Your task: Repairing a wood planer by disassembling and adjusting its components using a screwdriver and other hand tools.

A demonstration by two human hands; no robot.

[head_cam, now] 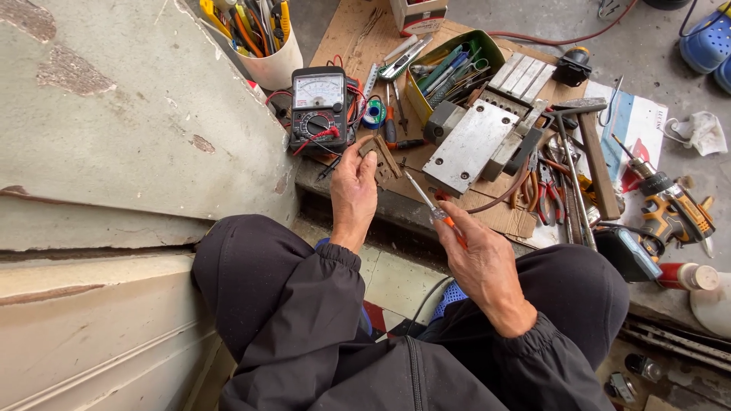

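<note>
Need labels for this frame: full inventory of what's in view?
multimeter: 1, black, cardboard, ahead of left hand
white cup: 1, full of tools, top left
green tin: 1, holds tools, top centre
metal block: 1, grey, centre
hammer: 1, wooden handle, right
cordless drill: 1, orange-black, far right
pliers: 1, red grips, right
small part: 1, brownish, in left hand
screwdriver: 1, orange handle, in right hand
left hand: 1
right hand: 1

Repair workshop, multimeter [318, 109], hammer [590, 144], pliers [545, 196]
</note>
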